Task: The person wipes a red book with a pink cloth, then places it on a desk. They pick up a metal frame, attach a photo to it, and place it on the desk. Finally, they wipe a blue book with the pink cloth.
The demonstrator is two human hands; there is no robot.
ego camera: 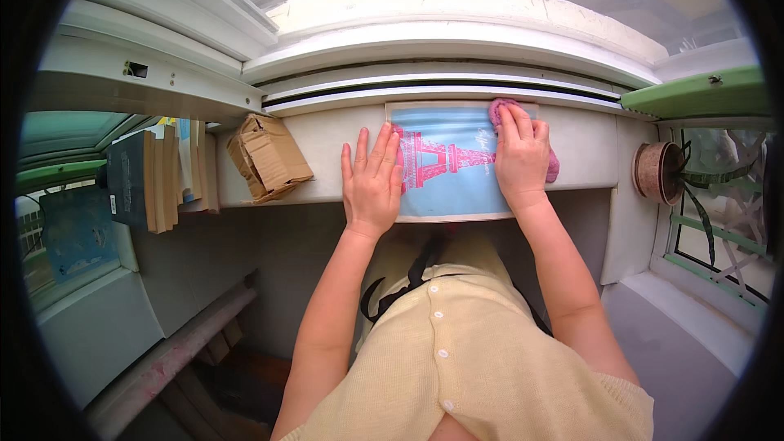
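Observation:
A light-blue rectangular mat or panel [450, 199] with a pink Eiffel Tower print and a pale border lies across the white windowsill [327, 135]. It bears some writing. My left hand [370, 177] rests flat at its left edge, fingers extended and slightly apart. Over its right end, my right hand [522, 150] grips a pink cloth [553, 166] and presses it against the surface. Parts of the cloth show above the fingers and to the right of the hand; the rest is hidden beneath it.
A crumpled brown cardboard box [272, 159] sits left of my left hand. Farther left stands a row of books [160, 171]. To the right is a round plant pot [658, 173] with long leaves. Window tracks [441, 93] run along the sill's far side.

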